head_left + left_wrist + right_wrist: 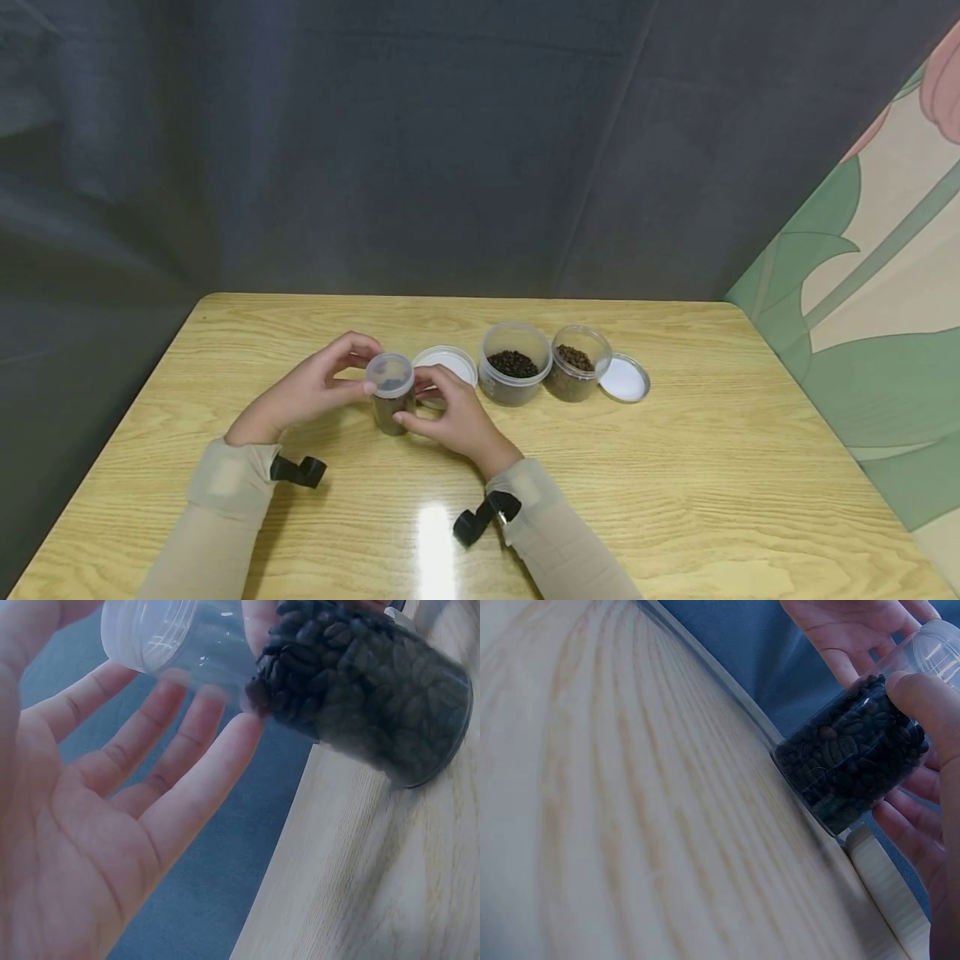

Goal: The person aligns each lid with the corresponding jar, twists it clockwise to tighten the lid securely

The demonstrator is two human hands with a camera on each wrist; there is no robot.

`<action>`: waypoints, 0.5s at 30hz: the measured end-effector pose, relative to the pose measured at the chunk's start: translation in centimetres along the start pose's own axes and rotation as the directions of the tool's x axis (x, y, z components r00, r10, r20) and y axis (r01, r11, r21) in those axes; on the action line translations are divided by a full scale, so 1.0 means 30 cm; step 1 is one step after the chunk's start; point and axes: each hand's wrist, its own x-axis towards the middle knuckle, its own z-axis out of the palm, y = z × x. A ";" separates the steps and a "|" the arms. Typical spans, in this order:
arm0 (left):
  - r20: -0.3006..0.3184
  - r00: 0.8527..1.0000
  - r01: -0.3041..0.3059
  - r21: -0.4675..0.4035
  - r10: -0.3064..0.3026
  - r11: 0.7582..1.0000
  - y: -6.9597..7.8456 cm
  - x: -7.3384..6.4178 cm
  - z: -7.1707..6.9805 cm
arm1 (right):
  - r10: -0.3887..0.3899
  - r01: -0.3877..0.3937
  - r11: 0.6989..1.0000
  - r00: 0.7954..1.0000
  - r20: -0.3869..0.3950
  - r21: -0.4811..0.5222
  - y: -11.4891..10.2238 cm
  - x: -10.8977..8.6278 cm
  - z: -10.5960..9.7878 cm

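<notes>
1. Bean jar (388, 410), clear-walled and roughly upright between both hands, left of centre over the wood-grain table (712, 475); hard to tell whether resting on the wood or slightly above.
2. Inside, dark beans (360, 675) up to well below the mouth; at the upper end, a frosted top (390, 372).
3. At the jar's right side, right hand (463, 421), thumb across the near wall, fingers curved round behind: spread only to the jar's width, with hold of its body.
4. At the frosted top, left hand (303, 390), thumb on the near edge and index finger bent behind, in a loose-looking pinch; impossible to tell how firm.
5. Just behind the right fingers and partly hidden by them, a white lid (447, 358).
6. Farther right, an open wide tub (498, 390) with dark grains; beside it, seemingly touching, a smaller tub (573, 390) with brown grains.
7. Just right of that, a second lid (624, 379), white with a thin rim.
8. Beyond the table, a dark curtain (450, 150); at far right, a leaf-patterned panel (892, 375).
</notes>
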 end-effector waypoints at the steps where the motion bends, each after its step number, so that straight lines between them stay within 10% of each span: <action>1: 0.002 1.000 -0.001 0.000 0.001 1.000 0.001 -0.001 0.000 | 0.002 -0.002 1.000 1.000 -0.002 -0.001 -0.001 0.000 0.000; 15: 0.010 0.999 -0.039 0.053 0.039 0.998 -0.005 -0.005 -0.007 | 0.013 -0.013 1.000 1.000 0.003 -0.004 -0.002 -0.001 -0.001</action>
